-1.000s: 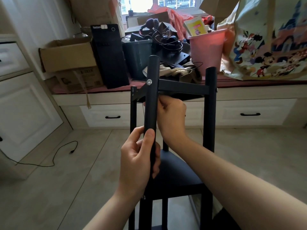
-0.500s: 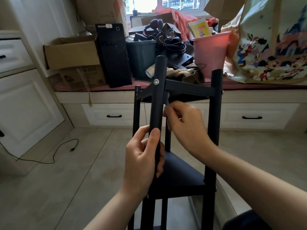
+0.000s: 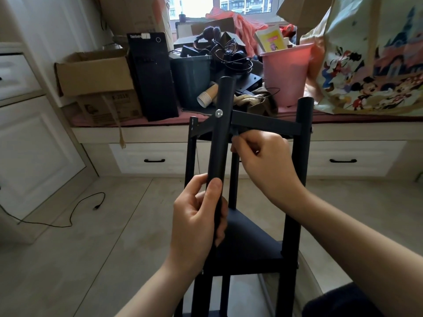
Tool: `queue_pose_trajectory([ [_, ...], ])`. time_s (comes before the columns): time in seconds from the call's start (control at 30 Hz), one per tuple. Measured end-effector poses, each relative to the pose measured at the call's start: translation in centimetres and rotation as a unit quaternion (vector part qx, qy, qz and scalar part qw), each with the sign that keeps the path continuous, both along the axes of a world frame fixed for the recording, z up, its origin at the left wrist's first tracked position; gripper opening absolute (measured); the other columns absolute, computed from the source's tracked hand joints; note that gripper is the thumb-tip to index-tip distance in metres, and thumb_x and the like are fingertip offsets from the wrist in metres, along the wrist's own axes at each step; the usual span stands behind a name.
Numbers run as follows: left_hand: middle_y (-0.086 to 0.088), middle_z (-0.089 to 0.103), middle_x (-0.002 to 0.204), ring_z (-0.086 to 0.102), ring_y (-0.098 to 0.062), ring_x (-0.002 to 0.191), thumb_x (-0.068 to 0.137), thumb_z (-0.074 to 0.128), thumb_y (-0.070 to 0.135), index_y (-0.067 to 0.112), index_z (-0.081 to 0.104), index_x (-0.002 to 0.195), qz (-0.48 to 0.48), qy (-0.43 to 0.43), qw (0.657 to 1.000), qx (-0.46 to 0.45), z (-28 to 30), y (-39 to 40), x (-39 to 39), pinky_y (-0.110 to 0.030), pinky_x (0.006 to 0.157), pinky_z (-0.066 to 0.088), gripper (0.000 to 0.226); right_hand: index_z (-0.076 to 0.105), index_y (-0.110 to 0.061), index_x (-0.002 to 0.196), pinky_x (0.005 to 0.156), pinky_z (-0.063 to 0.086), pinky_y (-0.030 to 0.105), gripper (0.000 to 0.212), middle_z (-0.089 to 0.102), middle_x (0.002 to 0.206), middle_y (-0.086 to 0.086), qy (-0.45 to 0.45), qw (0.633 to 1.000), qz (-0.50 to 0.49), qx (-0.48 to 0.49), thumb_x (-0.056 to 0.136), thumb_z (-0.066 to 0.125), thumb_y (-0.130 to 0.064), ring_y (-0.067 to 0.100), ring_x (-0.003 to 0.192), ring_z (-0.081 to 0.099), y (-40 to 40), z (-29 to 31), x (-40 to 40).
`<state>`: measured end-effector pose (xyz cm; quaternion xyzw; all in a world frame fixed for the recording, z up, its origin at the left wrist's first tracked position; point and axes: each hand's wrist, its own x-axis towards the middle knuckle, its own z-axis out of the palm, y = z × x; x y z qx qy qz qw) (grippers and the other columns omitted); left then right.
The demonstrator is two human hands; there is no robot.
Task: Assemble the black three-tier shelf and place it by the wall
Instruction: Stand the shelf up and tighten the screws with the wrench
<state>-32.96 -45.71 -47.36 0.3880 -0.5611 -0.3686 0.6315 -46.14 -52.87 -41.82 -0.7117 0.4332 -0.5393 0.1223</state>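
Two hands are on the black shelf, which stands upright on the tiled floor right in front of you, well short of any wall. Your left hand keeps its grip wrapped round the near post, thumb laid along the front. Your right hand has drawn back from behind that post over the last second and now sits just to its right, under the top crossbar, fingertips pinching something small and dark at the joint; what it is cannot be told. The silver screw head shows on the post face at the same height, so you are likely fastening or tightening the top tier from behind. The middle tier below looks already fixed. Carrying the shelf to the wall is not yet begun.

Beyond the shelf runs a window seat with drawers beneath. Behind the post, on that seat, lie a black computer tower, cardboard boxes, a dark bin, tangled headphones, a paper cup and a pink bucket. Right of the shelf hangs a cartoon-print bag; left of it a black cable trails on the floor by white cabinets.
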Motion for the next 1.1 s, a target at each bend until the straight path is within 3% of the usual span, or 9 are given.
queue_pose_trajectory([
  [0.23, -0.006, 0.054, 0.058, 0.042, -0.019, 0.035, 0.098, 0.050, 0.039, 0.022, 0.058, 0.082, -0.003, 0.005, 1.000, 0.005, 0.1, 0.1, -0.2, -0.022, 0.034, 0.034, 0.024, 0.074, -0.009, 0.086, 0.062, 0.045, 0.008, 0.020, 0.066, 0.062, -0.009, -0.025, 0.999, 0.013, 0.017, 0.098, 0.058, -0.016, 0.000, 0.060, 0.065, -0.1, -0.3, 0.5],
  [0.37, -0.004, 0.054, 0.059, 0.041, -0.019, 0.035, 0.097, 0.051, 0.039, 0.019, 0.058, 0.086, -0.004, 0.013, 1.000, 0.013, 0.1, 0.0, -0.2, -0.023, 0.033, 0.033, 0.024, 0.075, -0.006, 0.086, 0.064, 0.053, 0.016, 0.020, 0.071, 0.070, -0.006, -0.049, 0.998, 0.030, 0.019, 0.097, 0.060, -0.014, 0.004, 0.065, 0.068, -0.3, -0.6, 1.1],
  [0.47, -0.006, 0.054, 0.058, 0.041, -0.019, 0.036, 0.097, 0.051, 0.040, 0.018, 0.058, 0.088, 0.001, 0.014, 1.000, 0.015, 0.1, 0.0, -0.2, -0.023, 0.033, 0.034, 0.025, 0.074, -0.004, 0.079, 0.062, 0.051, 0.014, 0.023, 0.066, 0.064, -0.012, -0.067, 0.997, 0.029, 0.017, 0.096, 0.062, -0.014, 0.001, 0.065, 0.066, -0.7, -0.8, 1.8],
  [0.53, -0.007, 0.053, 0.058, 0.041, -0.019, 0.036, 0.096, 0.051, 0.040, 0.017, 0.059, 0.092, -0.002, 0.018, 1.000, 0.015, 0.1, -0.1, -0.1, -0.023, 0.034, 0.034, 0.025, 0.073, -0.004, 0.078, 0.062, 0.053, 0.020, 0.024, 0.064, 0.063, -0.013, -0.075, 0.997, 0.027, 0.022, 0.096, 0.062, -0.015, 0.005, 0.066, 0.065, -1.0, -1.0, 2.4],
  [0.7, -0.005, 0.053, 0.058, 0.041, -0.017, 0.037, 0.093, 0.053, 0.043, 0.018, 0.061, 0.096, 0.004, 0.030, 0.999, 0.024, 0.1, -0.1, 0.1, -0.023, 0.034, 0.035, 0.026, 0.070, 0.000, 0.075, 0.066, 0.053, 0.043, 0.028, 0.067, 0.064, 0.010, -0.105, 0.994, 0.015, 0.030, 0.096, 0.061, -0.016, 0.024, 0.062, 0.063, -2.1, -1.9, 4.0],
  [0.93, -0.006, 0.051, 0.057, 0.040, -0.019, 0.037, 0.092, 0.054, 0.043, 0.027, 0.061, 0.085, 0.004, 0.044, 0.998, 0.036, 0.2, -0.1, 0.2, -0.023, 0.035, 0.034, 0.018, 0.074, -0.003, 0.083, 0.068, 0.057, 0.034, 0.018, 0.073, 0.074, 0.008, -0.195, 0.978, 0.033, 0.068, 0.095, 0.062, -0.010, 0.017, 0.071, 0.068, -2.8, -2.4, 5.8],
  [1.1, -0.004, 0.053, 0.058, 0.041, -0.017, 0.037, 0.094, 0.053, 0.042, 0.027, 0.061, 0.085, 0.009, 0.036, 0.999, 0.037, 0.2, -0.2, 0.4, -0.023, 0.036, 0.034, 0.019, 0.072, 0.000, 0.083, 0.072, 0.056, 0.045, 0.020, 0.072, 0.076, 0.013, -0.182, 0.980, 0.039, 0.069, 0.095, 0.061, -0.011, 0.026, 0.073, 0.068, -3.0, -2.3, 5.9],
])
